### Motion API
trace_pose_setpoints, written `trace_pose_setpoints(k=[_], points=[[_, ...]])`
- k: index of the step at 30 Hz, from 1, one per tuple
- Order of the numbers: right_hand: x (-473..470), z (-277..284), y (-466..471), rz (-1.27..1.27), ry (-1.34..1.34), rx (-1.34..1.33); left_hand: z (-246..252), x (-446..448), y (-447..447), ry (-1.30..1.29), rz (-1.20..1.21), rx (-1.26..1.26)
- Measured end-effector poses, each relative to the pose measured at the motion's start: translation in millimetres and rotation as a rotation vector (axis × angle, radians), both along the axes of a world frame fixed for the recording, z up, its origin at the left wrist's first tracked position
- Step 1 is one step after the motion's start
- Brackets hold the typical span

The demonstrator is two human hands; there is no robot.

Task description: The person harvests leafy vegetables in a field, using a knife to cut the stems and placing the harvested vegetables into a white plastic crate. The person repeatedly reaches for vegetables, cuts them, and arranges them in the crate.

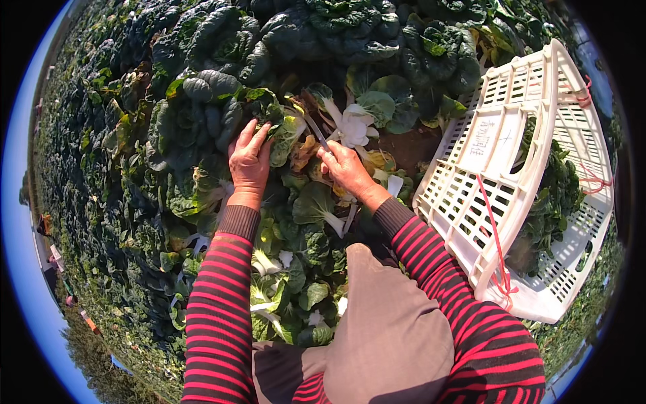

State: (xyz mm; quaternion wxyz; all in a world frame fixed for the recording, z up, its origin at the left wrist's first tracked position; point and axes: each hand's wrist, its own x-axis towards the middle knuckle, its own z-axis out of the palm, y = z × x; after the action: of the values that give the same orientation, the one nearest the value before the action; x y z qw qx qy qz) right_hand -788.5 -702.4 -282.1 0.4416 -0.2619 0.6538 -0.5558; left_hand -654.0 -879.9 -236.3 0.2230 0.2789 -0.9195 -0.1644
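Observation:
My left hand [248,162] lies against a dark leafy green head [263,105], with its fingers spread on the leaves. Whether the fingers grip the plant is hidden by the foliage. In my right hand [345,169] is a knife [316,129], its narrow metal blade slanting up and left towards the plant's base. Pale leaves [288,135] fill the gap between my left hand and the blade. Just beyond the blade sits a white cut leaf base [355,126]. A withered brown leaf [305,153] hangs below the knife.
On the right, a white slatted plastic crate [484,151] stands tilted, bearing handwriting and red ties [492,217], with leafy greens [552,197] inside. Trimmed leaves [318,204] litter the ground before my knee [388,323]. Dense rows of greens [348,30] grow ahead and left.

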Motion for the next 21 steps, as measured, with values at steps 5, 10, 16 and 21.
trace_pose_setpoints(k=[5, 10, 16, 21], points=[[-18.5, -26.9, -17.4, 0.136, 0.257, 0.044, -2.2, 1.1, 2.2, 0.016, -0.005, -0.012], [-29.8, -29.1, -28.3, 0.186, -0.264, 0.118, -9.3, 6.6, 0.5, 0.059, -0.004, 0.027], [-39.1, -21.0, -40.5, 0.223, -0.378, 0.147, -14.3, 3.1, 3.4, 0.143, -0.015, 0.105], [-4.6, -25.2, -11.5, 0.471, -0.183, 0.226, -16.2, 15.5, 8.6, 0.189, 0.081, 0.159]])
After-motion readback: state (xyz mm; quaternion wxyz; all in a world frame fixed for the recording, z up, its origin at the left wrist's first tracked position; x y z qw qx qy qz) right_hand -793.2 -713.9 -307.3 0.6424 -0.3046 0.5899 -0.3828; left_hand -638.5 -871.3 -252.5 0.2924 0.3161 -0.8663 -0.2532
